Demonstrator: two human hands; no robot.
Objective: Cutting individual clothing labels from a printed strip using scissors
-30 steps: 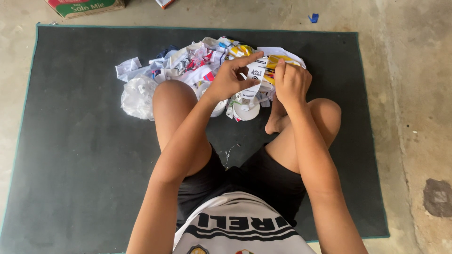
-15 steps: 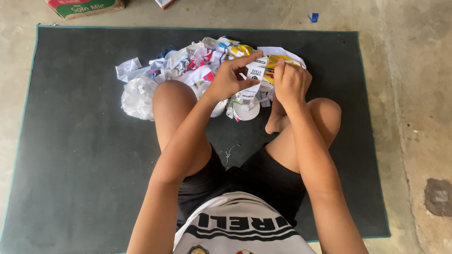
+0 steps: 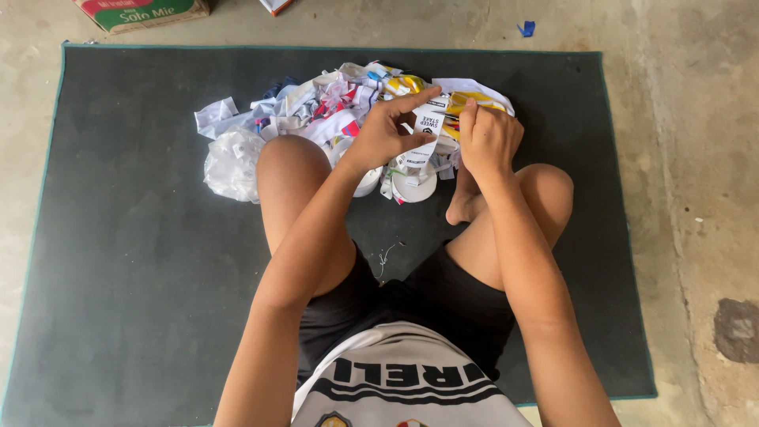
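Note:
I sit cross-legged on a dark mat [image 3: 126, 261], with a heap of cut wrappers and paper scraps [image 3: 316, 107] in front of my knees. My left hand [image 3: 387, 130] pinches a white printed strip [image 3: 429, 130] at its left side, forefinger stretched along its top. My right hand [image 3: 489, 138] is curled closed on the same strip's right side, next to a yellow wrapper piece [image 3: 474, 100]. Both hands hover just above the heap. A round white cup bottom [image 3: 414, 187] lies under the strip, near my foot.
A crumpled clear plastic bag [image 3: 229, 162] lies left of my left knee. A cardboard box [image 3: 142, 12] stands past the mat's far left corner on the concrete floor [image 3: 696, 158]. A small blue scrap [image 3: 526, 28] lies beyond the mat's far edge.

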